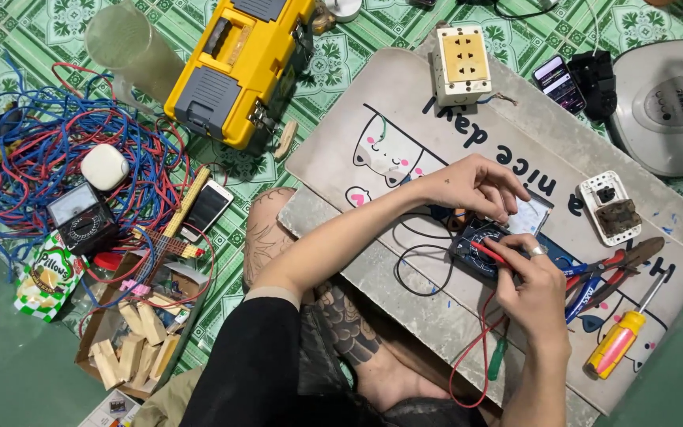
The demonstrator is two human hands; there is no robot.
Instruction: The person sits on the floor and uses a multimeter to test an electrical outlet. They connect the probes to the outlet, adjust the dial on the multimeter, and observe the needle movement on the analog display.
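Our left hand (476, 183) steadies the multimeter (493, 234) near the mat's (405, 103) middle, fingers closed on its top edge — our right hand (535, 292) pinches the red probe (490, 253), slanting up-left onto it.

A flat grey board with a cartoon cat drawing (405, 119) lies on the green patterned floor mat (33, 32). On the board, a dark analogue multimeter (488, 237) sits under the left hand (476, 186) and right hand (535, 292). Behind it stands a cream socket block (462, 63). Right of the meter lie red-handled pliers (606, 273) and a yellow-handled screwdriver (622, 336). Left of the board rest a yellow plastic toolbox (239, 67) and a tangle of red and blue wires (41, 158).
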